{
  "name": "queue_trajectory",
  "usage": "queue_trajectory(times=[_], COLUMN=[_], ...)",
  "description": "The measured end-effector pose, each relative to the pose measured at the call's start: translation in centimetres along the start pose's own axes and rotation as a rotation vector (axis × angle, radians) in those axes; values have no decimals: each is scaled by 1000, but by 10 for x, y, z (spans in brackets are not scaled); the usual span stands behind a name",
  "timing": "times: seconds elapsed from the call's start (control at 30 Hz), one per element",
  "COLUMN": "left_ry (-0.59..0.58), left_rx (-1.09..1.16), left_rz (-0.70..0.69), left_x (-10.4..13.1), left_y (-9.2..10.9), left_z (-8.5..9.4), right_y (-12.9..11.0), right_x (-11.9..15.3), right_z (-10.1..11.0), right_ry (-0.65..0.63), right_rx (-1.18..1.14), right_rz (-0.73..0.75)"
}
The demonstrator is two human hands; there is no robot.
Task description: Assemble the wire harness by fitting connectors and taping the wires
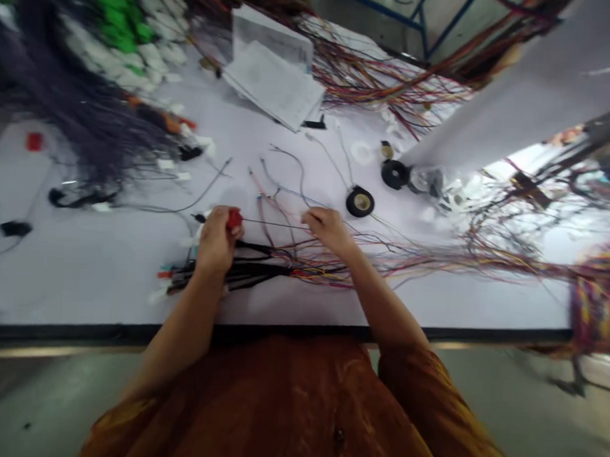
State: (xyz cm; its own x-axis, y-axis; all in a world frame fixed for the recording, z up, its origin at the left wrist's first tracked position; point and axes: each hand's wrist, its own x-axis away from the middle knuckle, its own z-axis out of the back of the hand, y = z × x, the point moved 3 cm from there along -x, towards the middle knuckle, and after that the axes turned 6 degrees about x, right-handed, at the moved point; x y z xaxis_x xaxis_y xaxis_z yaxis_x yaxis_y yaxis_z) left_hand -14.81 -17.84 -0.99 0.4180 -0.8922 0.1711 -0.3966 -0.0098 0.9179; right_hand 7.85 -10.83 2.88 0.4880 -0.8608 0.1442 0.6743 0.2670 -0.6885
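Observation:
My left hand (217, 242) is closed around a small red connector (234, 218). From it a thin dark wire (272, 223) runs straight across to my right hand (328, 228), whose fingers are pinched on the wire. Below and between both hands lies a bundle of coloured wires (328, 272) stretching to the right, its left part covered by black sleeves (253, 270). Several loose wire ends (266, 187) lie on the table just beyond my hands.
A roll of black tape (360, 202) lies beyond my right hand, with another black roll (394, 173) farther right. Papers (277, 84) lie at the back. Dark cables with white and green connectors (117, 15) heap at the left. A large pale tube (514, 96) slants at right.

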Motion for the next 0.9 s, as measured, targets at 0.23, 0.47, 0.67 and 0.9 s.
queue_trajectory(times=[0.23, 0.47, 0.67, 0.9], left_ry=[89, -21, -12, -35], left_rx=[159, 187, 150, 126], left_rz=[76, 57, 76, 70], left_x=[3, 1, 1, -1], left_y=[8, 11, 11, 9], left_z=[-3, -2, -1, 0], right_y=[3, -27, -28, -32], right_x=[3, -26, -34, -38], right_z=[-2, -21, -28, -23], right_ry=[142, 14, -51, -33], right_rx=[-26, 250, 249, -29], right_rz=[37, -127, -131, -19])
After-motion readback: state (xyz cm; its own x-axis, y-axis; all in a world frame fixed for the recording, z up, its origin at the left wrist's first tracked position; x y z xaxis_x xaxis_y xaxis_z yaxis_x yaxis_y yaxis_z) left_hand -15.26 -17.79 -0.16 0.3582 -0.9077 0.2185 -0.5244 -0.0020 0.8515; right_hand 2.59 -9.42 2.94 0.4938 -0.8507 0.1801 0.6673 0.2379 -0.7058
